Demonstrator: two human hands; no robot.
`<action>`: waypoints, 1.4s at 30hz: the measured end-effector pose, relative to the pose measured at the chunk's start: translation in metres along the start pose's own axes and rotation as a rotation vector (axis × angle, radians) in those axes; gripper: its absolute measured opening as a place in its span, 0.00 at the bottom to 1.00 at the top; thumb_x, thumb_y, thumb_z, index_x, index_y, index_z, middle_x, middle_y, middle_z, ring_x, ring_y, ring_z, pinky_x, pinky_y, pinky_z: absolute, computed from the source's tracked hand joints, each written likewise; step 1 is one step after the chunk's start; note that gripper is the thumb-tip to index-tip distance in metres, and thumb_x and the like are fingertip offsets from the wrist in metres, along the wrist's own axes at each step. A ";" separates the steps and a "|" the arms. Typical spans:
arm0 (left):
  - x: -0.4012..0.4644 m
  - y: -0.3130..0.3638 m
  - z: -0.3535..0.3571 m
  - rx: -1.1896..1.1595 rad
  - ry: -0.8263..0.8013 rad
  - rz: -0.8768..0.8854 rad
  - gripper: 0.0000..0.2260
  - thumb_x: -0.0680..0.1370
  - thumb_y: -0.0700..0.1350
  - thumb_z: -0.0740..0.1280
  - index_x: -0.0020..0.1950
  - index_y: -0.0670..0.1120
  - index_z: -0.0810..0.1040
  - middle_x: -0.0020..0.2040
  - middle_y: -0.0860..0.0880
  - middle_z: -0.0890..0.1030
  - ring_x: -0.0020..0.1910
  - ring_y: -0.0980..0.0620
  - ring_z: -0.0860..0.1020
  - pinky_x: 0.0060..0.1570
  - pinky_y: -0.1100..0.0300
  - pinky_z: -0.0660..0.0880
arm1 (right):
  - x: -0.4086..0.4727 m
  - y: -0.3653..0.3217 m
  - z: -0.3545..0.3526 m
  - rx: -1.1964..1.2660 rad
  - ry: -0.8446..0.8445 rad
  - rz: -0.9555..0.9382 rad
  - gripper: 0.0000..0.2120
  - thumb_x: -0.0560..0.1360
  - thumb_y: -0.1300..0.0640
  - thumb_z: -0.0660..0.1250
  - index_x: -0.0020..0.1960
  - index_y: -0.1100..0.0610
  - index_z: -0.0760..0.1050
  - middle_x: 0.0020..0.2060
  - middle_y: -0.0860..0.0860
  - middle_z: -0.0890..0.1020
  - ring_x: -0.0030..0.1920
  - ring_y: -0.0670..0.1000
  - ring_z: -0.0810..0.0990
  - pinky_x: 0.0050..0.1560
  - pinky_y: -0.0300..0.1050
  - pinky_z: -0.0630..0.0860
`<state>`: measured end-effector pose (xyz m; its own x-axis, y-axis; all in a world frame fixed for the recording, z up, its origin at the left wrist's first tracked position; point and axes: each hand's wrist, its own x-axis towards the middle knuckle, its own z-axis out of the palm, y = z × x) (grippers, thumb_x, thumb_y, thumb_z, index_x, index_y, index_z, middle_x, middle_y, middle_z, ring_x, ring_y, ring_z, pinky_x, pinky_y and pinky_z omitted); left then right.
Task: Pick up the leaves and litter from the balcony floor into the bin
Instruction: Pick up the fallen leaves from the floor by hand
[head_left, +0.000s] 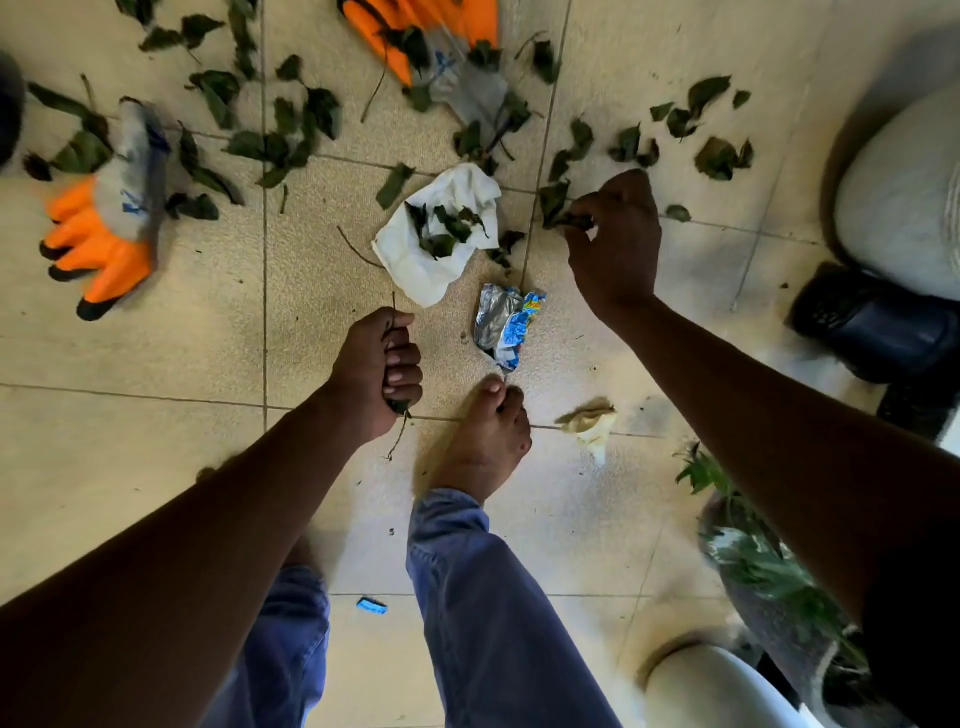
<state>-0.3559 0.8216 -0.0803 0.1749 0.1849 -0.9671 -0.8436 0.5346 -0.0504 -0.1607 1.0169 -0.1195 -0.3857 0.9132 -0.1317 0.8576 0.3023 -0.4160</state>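
Dark green leaves (291, 135) lie scattered over the beige tiled floor (156, 338). My left hand (376, 369) is a fist gripping a bunch of leaves and thin stems. My right hand (615, 234) pinches leaves (558, 205) at floor level beside a crumpled white tissue (415, 260) that has leaves lying on it. A crumpled silver-and-blue wrapper (506, 322) lies just in front of my bare foot (483, 441). A beige scrap (589, 421) lies to the right of the foot. No bin is plainly identifiable.
Two orange-and-grey work gloves lie on the floor, one at the left (104, 223) and one at the top (436, 47). A dark shoe (872, 322) and pale rounded objects (904, 192) stand at the right. A potted plant (779, 571) sits at lower right. A small blue scrap (372, 606) lies between my legs.
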 end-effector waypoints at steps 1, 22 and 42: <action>0.000 0.001 0.000 0.000 -0.001 0.002 0.21 0.79 0.47 0.61 0.27 0.52 0.59 0.23 0.55 0.58 0.18 0.57 0.55 0.19 0.68 0.51 | 0.004 -0.003 -0.001 0.014 0.028 -0.072 0.03 0.69 0.57 0.75 0.43 0.56 0.84 0.51 0.57 0.78 0.52 0.56 0.78 0.51 0.44 0.74; -0.004 0.019 -0.004 0.009 -0.008 0.026 0.21 0.79 0.47 0.62 0.28 0.52 0.57 0.24 0.54 0.56 0.18 0.56 0.55 0.18 0.69 0.52 | 0.062 -0.003 -0.005 -0.044 -0.132 0.157 0.23 0.71 0.66 0.68 0.65 0.53 0.74 0.50 0.55 0.83 0.52 0.57 0.80 0.47 0.43 0.70; -0.032 0.012 0.033 -0.142 -0.065 -0.021 0.20 0.81 0.51 0.61 0.30 0.52 0.60 0.26 0.54 0.59 0.20 0.56 0.58 0.20 0.67 0.54 | 0.003 -0.078 -0.051 0.870 -0.374 0.584 0.09 0.70 0.68 0.77 0.50 0.65 0.83 0.41 0.59 0.87 0.40 0.57 0.87 0.45 0.55 0.85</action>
<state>-0.3548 0.8488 -0.0416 0.2221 0.2304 -0.9474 -0.9019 0.4178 -0.1098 -0.2108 1.0100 -0.0413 -0.2044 0.6687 -0.7149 0.4667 -0.5754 -0.6716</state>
